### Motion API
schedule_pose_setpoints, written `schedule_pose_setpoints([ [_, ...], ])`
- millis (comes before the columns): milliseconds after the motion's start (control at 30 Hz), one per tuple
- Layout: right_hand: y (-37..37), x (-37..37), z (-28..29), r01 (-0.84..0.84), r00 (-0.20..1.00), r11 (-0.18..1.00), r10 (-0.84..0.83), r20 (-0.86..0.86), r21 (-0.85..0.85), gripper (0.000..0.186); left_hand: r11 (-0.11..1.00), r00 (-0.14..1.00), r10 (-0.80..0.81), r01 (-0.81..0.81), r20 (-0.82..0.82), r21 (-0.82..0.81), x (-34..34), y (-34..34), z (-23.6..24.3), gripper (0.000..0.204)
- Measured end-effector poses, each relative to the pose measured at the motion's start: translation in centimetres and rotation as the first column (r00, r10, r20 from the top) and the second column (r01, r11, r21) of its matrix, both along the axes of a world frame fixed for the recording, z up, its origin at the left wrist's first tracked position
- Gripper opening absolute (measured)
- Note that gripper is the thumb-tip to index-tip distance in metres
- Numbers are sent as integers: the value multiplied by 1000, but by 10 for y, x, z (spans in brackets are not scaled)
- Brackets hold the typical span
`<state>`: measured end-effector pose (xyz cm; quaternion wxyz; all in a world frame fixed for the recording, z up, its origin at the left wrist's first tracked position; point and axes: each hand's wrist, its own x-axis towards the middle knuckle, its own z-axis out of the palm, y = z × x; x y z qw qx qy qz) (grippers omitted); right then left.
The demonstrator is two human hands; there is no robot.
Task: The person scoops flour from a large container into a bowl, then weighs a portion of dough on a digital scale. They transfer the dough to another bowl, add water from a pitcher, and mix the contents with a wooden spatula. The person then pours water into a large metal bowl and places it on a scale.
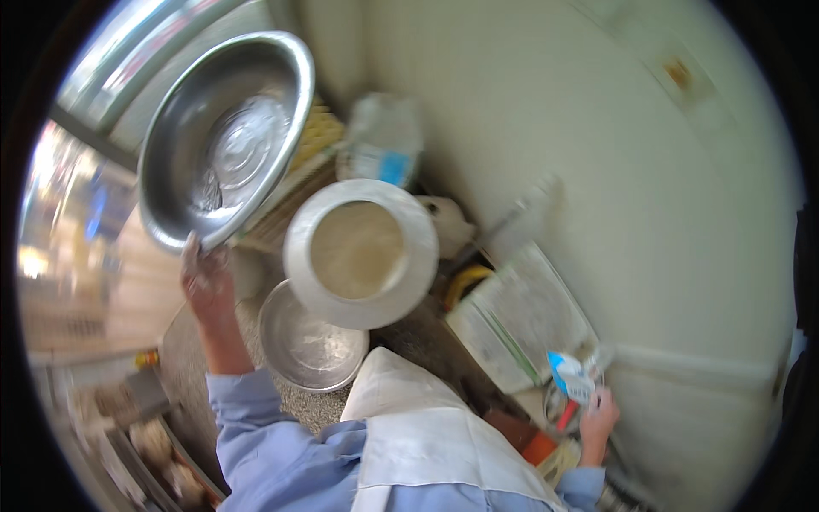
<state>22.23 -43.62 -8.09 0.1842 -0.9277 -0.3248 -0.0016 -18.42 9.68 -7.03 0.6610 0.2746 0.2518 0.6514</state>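
My left hand (207, 277) reaches up at the left, its fingers closed on the near rim of a big metal basin (175, 171). The basin is tilted and its shiny inside shows wet-looking streaks. Over at the right, my right hand (600, 416) is closed on a small blue-and-white packet (578, 381); a red thing just beside it is too blurred to name. Between my arms stands a wide-rimmed white container (418, 247) with pale beige contents. Partly behind its rim sits a smaller metal bowl (311, 350).
A white sack (380, 136) with a blue patch stands beyond the container. White lidded boxes (533, 307) line the right, by a pale wall (597, 171). Yellow material (320, 132) shows behind the basin. Trays or boxes (141, 444) occupy the lower left.
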Motion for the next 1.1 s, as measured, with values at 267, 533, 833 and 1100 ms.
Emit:
schedule_pose_setpoints([
  [267,-45,-16,36,93,995,984,-96,16,150,8,908,931,-329,265,-159,-324,134,-120,-33,25],
  [533,-104,-29,30,211,975,963,-219,27,170,12,574,629,-768,596,-118,-562,232,-229,-95,6],
  [833,-134,-32,22,298,954,939,-294,-48,169,13,339,380,-925,790,-27,-511,270,-276,-162,8],
  [1100,-118,-33,28,257,966,945,-255,-33,203,16,173,80,-980,791,-181,-587,269,-290,-188,28],
])
